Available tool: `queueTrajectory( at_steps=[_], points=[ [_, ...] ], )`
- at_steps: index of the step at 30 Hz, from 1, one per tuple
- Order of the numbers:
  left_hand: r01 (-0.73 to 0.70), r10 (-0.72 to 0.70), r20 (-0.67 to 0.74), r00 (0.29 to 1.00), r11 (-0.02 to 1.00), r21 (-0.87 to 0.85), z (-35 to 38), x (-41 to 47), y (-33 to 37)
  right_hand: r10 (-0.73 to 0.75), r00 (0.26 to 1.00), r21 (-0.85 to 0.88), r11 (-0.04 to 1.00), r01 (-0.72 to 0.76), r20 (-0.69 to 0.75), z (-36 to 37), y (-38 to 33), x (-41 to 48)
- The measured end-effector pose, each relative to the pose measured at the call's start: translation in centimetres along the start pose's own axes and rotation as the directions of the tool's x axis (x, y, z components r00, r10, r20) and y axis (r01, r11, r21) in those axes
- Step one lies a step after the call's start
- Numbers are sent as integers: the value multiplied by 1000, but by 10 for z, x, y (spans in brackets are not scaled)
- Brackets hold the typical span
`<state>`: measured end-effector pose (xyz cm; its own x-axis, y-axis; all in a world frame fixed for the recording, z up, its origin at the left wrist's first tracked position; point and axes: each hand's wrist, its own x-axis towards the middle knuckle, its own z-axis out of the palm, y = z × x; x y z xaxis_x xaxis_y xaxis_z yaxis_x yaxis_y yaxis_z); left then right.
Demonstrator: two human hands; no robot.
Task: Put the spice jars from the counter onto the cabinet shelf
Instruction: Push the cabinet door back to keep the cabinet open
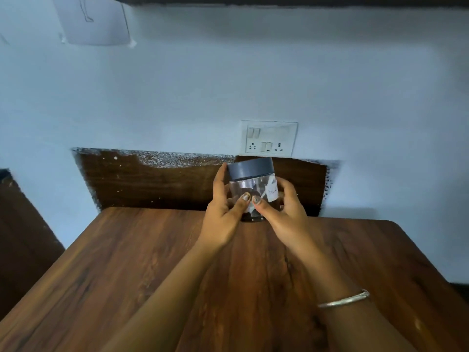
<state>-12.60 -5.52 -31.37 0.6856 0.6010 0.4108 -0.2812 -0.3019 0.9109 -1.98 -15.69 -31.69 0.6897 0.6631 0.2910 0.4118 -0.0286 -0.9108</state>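
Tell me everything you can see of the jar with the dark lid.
The jar is clear, glass or plastic, with a dark grey lid on and a white handwritten label. Dark contents lie low. It is nearly upright at the far edge of the wooden top, gripped by the left hand and right hand.

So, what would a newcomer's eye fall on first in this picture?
Most likely the clear jar with its dark grey lid, gripped by the left hand and the right hand at the far edge of the wooden counter. Next the white socket plate on the wall just above, then the silver bangle on the right wrist.
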Motion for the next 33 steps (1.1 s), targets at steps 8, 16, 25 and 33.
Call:
queueTrajectory(
  at_steps=[8, 16, 25, 33],
  points=[
    [72, -63, 146, 987, 996, -57, 10, -10, 10, -83, 992, -104, 992, 73, -91, -9, -12, -6],
    [60, -58, 141, 988, 998, -5, -1, -9, 14, 17, 966, 191, 979, -68, 257, -19, -13, -6],
    [-101, 75, 100, 992, 952, 289, 1, -4, 11, -33, 979, -42, 998, 43, 201, -31, -18, -6],
    [-217, 199, 86, 976, 906, 364, 30, 13, 30, -122, 993, -239, 964, 117, -6, -67, -25, 0]
  ],
)
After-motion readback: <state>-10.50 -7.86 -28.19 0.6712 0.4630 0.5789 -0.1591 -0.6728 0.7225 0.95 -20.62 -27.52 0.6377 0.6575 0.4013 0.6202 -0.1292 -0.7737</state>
